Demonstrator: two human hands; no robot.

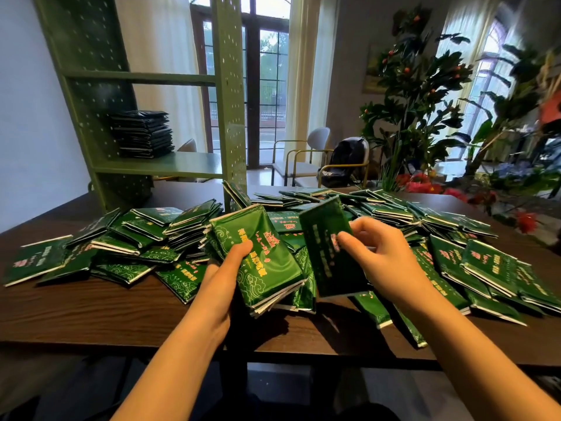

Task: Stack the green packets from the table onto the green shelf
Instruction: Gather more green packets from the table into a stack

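Gripping a bundle (267, 268) of green packets in the left hand (224, 271), above the near part of the tabletop (91, 314), with thumb pressed flat across the printed front and fingers wrapped underneath, mostly hidden. Layered edges showing at the bundle's near end: several packets, exact count not readable. Pinching 1 single packet (328, 253) in the right hand (385, 259), just beside the bundle's right edge, tilted up and motion-blurred, with thumb on the face and fingers (368, 227) curled round the far edge. 2 hands in view, both grasping, neither released. Behind and to both sides of the hands, loose packets (473, 262) heaped across the tabletop from left edge to right, overlapping, some in small slumped piles; dozens, too many to count. At back left on the tabletop, 1 green shelf (182, 165) of perforated metal with 2 boards in view. On the lower board, 1 stack (141, 133) of packets lying flat toward the left side, dark in shadow, layers not countable. Beyond the tabletop, 2 chairs (318, 137), with 1 dark backpack (349, 159) on the right one. Farther right, leafy plants (419, 95) and red flowers (420, 186), number unclear.
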